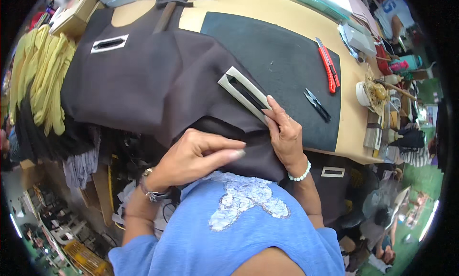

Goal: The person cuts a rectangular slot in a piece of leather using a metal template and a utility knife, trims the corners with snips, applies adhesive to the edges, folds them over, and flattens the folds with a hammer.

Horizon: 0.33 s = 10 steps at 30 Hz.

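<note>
Dark brown cloth (pixel 134 85) is spread over the left half of the table and hangs toward my lap. On it, a white rectangular frame (pixel 246 92) surrounds a long slot with black showing inside. At the near end of this frame, my right hand (pixel 286 135) pinches the cloth and frame edge between thumb and fingers. My left hand (pixel 193 156) hovers over the near fold of the cloth, its thumb and fingers brought close together. Whether anything small is between them cannot be made out. A second white frame (pixel 109 43) with a black slot lies on the cloth at the far left.
A dark cutting mat (pixel 282 51) bears a red utility knife (pixel 329 68) and thread snips (pixel 317 105). A hammer (pixel 167 10) rests on the cloth at the back. Yellow fabric pieces (pixel 40 80) hang at left. A white bowl (pixel 366 94) stands at the right table edge.
</note>
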### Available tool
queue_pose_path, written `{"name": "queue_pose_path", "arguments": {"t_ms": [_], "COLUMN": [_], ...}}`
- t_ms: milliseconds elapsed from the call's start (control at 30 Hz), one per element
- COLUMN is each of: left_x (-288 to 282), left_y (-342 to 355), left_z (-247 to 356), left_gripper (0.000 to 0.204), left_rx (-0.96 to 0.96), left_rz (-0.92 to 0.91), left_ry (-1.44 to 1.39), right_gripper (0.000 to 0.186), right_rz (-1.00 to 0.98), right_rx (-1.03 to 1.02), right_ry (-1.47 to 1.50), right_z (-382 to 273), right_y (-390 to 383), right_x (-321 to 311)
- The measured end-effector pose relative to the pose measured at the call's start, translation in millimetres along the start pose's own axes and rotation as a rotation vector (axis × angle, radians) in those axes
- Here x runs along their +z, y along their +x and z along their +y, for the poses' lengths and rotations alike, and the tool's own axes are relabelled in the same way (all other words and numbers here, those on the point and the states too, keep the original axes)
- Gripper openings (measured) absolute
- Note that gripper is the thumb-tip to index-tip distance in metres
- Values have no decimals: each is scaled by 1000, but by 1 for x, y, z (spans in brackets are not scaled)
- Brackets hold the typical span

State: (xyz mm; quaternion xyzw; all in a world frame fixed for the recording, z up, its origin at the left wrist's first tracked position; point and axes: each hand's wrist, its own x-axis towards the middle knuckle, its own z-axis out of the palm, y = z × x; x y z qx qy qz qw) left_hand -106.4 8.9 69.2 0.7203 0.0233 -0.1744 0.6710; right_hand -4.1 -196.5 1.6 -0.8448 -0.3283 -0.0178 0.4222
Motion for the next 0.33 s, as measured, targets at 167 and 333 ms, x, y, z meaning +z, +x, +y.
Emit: {"name": "queue_pose_path", "arguments": {"t_ms": [167, 333], "left_x": [-20, -45], "left_y": [76, 129], "left_z": [0, -15], "left_gripper": [19, 22], "left_rx": [698, 597], "left_rz": [84, -364], "left_ry": [879, 994], "right_gripper": [40, 46], "right_rz": [35, 133], "right_rx": [-204, -280], "right_ry": [-160, -261], "right_z": [2, 7], "right_y": [5, 2], "right_x": [6, 14]}}
